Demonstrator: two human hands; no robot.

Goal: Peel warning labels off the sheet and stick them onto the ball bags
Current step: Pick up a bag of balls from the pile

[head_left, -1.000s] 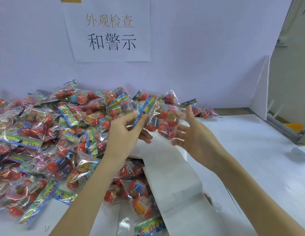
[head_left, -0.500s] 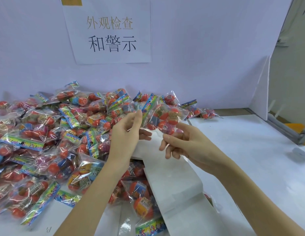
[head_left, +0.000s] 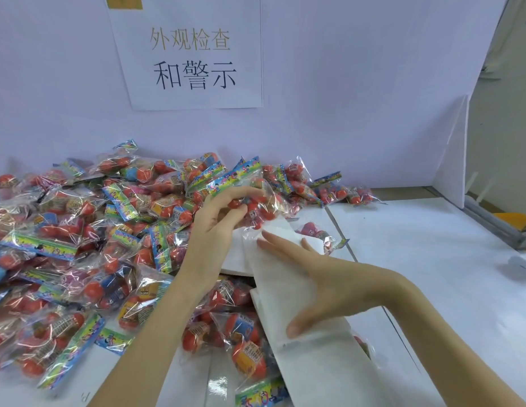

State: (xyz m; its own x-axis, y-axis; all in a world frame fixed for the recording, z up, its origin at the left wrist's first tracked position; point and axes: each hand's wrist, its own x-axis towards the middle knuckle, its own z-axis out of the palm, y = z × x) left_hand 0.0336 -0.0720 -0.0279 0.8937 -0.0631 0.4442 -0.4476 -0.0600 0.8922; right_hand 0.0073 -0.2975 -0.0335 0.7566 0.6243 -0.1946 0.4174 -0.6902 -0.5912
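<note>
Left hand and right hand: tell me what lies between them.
In the head view, the white label sheet spans the gap; the right hand rests flat on it, and the left hand grips a ball bag just above its top edge.

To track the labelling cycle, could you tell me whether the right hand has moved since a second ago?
Yes. The right hand has left the held ball bag and dropped onto the white label sheet.
</note>
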